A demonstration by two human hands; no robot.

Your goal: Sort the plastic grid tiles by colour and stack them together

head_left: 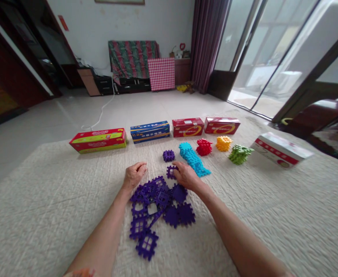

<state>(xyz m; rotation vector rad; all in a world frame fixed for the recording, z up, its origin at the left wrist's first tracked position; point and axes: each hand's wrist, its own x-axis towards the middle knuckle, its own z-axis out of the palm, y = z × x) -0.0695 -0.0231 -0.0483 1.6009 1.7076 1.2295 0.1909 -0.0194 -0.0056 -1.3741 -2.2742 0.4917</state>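
Observation:
My right hand (188, 177) pinches a purple interlocking plastic tile (170, 172) with a window-like grid, at its right edge. Just beyond it sits a small purple block (168, 155) of the same toothed tiles. My left hand (134, 175) is closed with curled fingers, and no tile shows in it. It is at the far left edge of a loose pile of purple tiles (163, 196), some solid, some with window openings. Right of my right hand lies a long light-blue stack of toothed tiles (192, 158).
Red (204, 147), yellow (223, 143) and green (240, 154) tile stacks stand to the right on the beige quilted cover (71, 200). Behind are a red-yellow box (99, 140), a blue box (150, 131) and two red boxes (188, 127); a white-red box (281, 149) is far right.

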